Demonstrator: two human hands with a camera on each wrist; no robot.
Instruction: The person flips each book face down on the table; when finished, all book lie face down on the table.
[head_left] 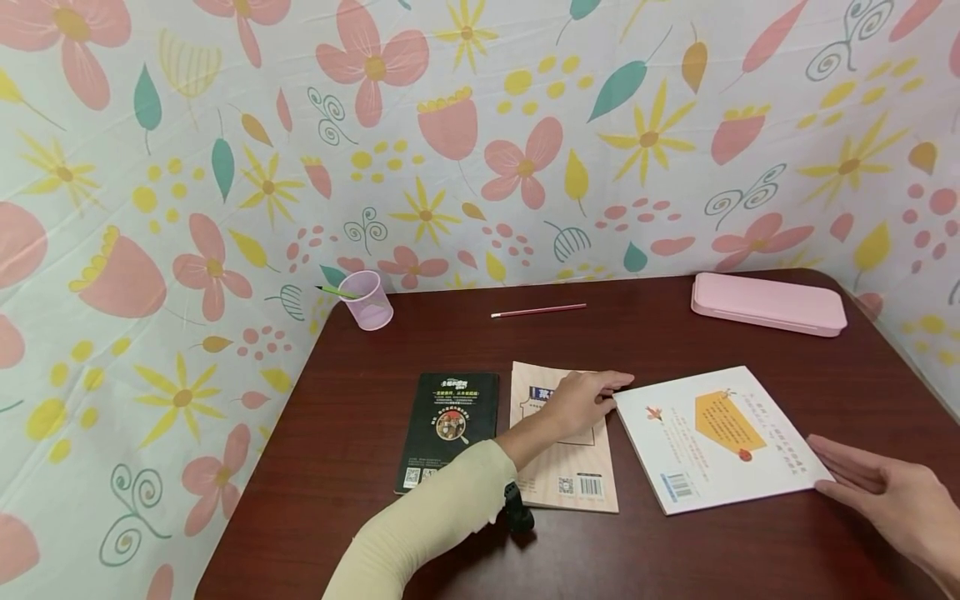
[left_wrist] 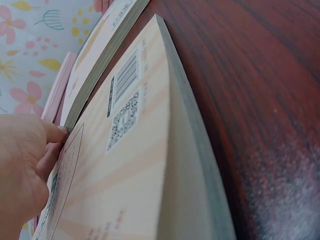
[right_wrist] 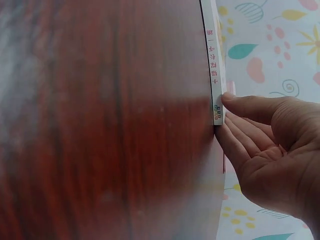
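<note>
A white book with an orange panel lies at an angle on the dark wooden table. My left hand reaches across a beige book, its fingertips at the white book's upper left corner. At the opposite corner is my right hand, with extended fingers along the edge. The right wrist view shows the thumb at the cover side of the white book's spine. Left of the beige book, a black book is partly covered by my left sleeve.
At the back right stands a pink pencil case. A red pencil lies near the table's back edge. At the back left, a pink mesh cup holds a green pencil. Flowered cloth hangs behind the table.
</note>
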